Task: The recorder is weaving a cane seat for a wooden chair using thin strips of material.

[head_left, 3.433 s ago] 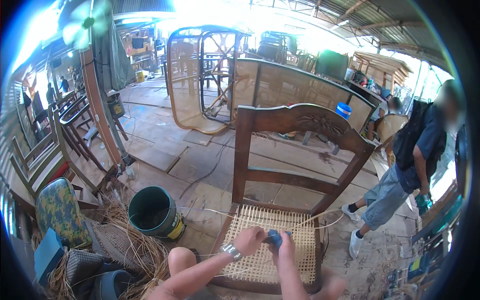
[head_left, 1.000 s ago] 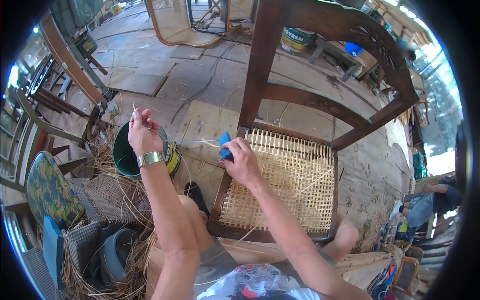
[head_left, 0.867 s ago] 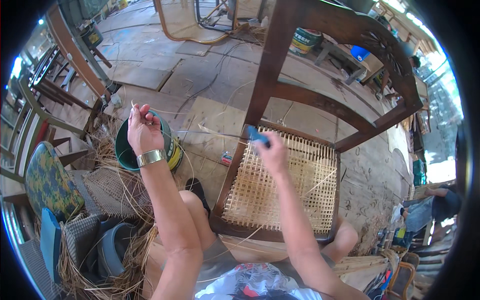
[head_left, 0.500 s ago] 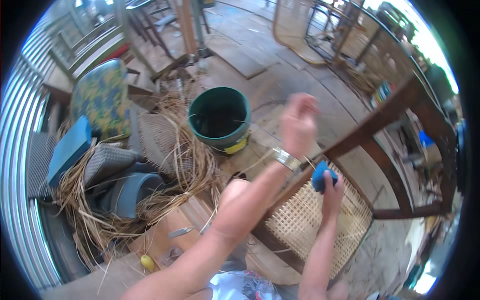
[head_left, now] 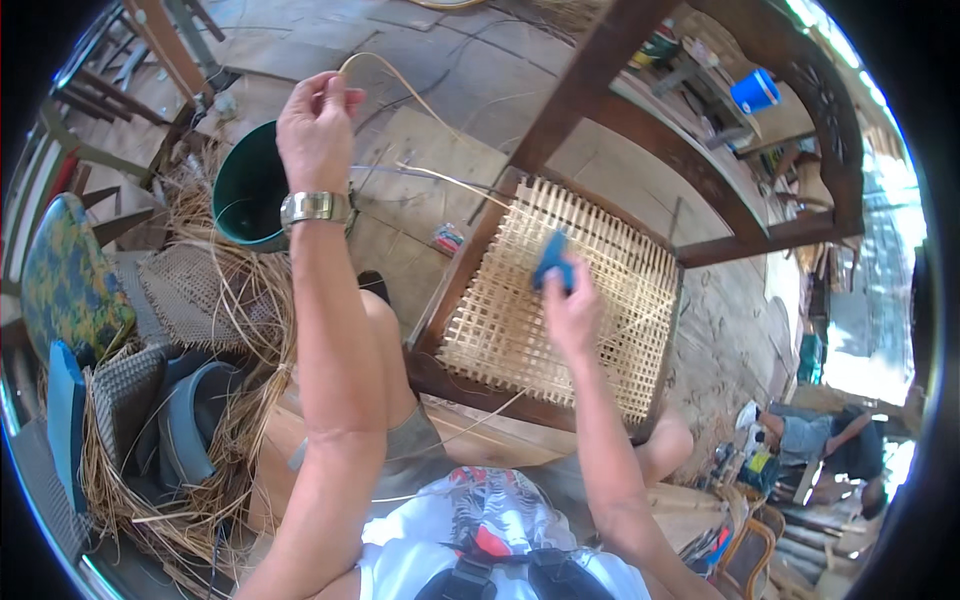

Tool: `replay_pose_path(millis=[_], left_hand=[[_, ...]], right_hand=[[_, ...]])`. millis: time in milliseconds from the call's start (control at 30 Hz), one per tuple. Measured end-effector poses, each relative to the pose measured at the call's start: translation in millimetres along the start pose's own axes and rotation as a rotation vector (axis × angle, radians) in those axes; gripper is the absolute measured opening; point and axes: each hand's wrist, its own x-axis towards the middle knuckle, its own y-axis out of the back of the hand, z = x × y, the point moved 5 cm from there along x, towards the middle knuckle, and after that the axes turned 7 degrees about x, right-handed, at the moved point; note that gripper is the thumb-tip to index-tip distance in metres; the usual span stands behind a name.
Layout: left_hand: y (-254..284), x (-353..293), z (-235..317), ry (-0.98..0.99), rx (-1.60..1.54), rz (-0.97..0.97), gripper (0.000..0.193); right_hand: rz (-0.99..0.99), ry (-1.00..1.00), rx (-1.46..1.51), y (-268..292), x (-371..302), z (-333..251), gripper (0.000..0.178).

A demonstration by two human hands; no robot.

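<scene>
Workshop floor (head_left: 290,48) is worn boards. Left arm's stretched forward, left hand (head_left: 318,122) raised near the green bucket (head_left: 238,178), grip pinching a cane strand (head_left: 372,55); right hand (head_left: 574,315) is over the woven chair seat (head_left: 510,335), grip squeezing a blue cloth-like piece (head_left: 553,264).

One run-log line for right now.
left hand: pinching cane strand | right hand: holding blue object | woven chair seat: below right hand

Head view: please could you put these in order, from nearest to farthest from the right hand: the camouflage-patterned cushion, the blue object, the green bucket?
From the right hand:
1. Blue object: held in it, above the woven seat.
2. Green bucket: left of the seat, partly behind the left arm.
3. Camouflage-patterned cushion: at the view's far left.
</scene>
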Motion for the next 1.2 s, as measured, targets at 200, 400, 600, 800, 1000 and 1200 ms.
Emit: replay_pose_path(millis=[200, 400, 600, 800, 1000, 1200], left_hand=[[-21.8, -10.5, -22.6, -0.006, 0.123, -0.167, 0.018], [-41.3, -19.5, -25.5, -0.021, 0.131, -0.258, 0.022], [-60.3, -27.0, -33.3, -0.034, 0.283, -0.27, 0.021], [-45.5, -22.8, -23.6, -0.048, 0.285, -0.183, 0.02], [-52.6, -30.7, -5.4, -0.003, 0.298, -0.129, 0.022], [-38.5, -30.5, -8.1, -0.035, 0.393, -0.089, 0.019]], right_hand=[[-0.456, 0.259, 0.108, 2.3, -70.8, -18.6, 0.025], [0.135, -0.054, -0.501, 172.4, -62.5, 113.4, 0.03], [0.124, -0.192, -0.581, 170.5, -119.2, 104.4, 0.024], [-0.044, -0.161, 0.081, 127.1, -40.7, 49.7, 0.024], [0.448, -0.088, -0.495, 138.6, 110.7, 101.4, 0.024], [-0.056, 0.436, -0.444, -43.4, 79.1, -39.4, 0.026]])
